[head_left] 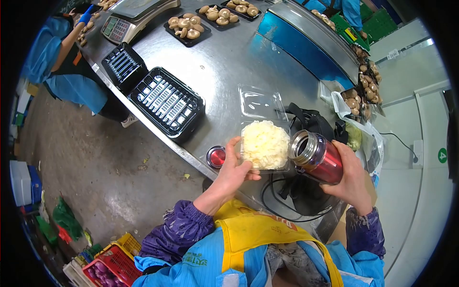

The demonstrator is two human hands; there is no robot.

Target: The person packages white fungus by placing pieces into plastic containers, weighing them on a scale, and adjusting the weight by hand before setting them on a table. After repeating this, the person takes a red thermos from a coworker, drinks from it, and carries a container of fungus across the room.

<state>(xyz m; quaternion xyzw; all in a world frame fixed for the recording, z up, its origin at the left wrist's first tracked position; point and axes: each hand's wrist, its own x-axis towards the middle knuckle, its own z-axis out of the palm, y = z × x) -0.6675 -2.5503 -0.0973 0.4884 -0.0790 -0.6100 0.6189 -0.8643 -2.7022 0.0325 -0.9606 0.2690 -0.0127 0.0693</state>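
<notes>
Holding, left hand (233,170): fingers curled about the near-left corner of the clear box (264,143), thumb lying along its near rim. The grip underneath is hidden.
Holding, right hand (351,176): wrapped round the body of the red flask (319,157). The fingertips are behind it, out of sight.
Clear box: at the near edge of the steel counter (224,71), filled with pale shredded stuff of a kind too fine to make out. Cannot tell whether it rests on the counter or is lifted. Its hinged lid (260,103) lies back on the far side.
Red flask: tilted, uncapped steel mouth just beside the box's right edge. The inside is dark and its contents cannot be seen.
Red cap (216,157): on the counter, just left of the left hand.
Black trays (167,103): two ribbed ones, further left along the counter edge.
Mushroom trays (189,26): far side, near the scale (131,19), which is partly cut off at the top.
Black bag (311,122): behind the flask, partly covered by it.
Cable (275,201): loops below the counter edge, both ends hidden.
Co-worker's sleeve (48,52): blue, top left, clipped by the dark lens rim.
</notes>
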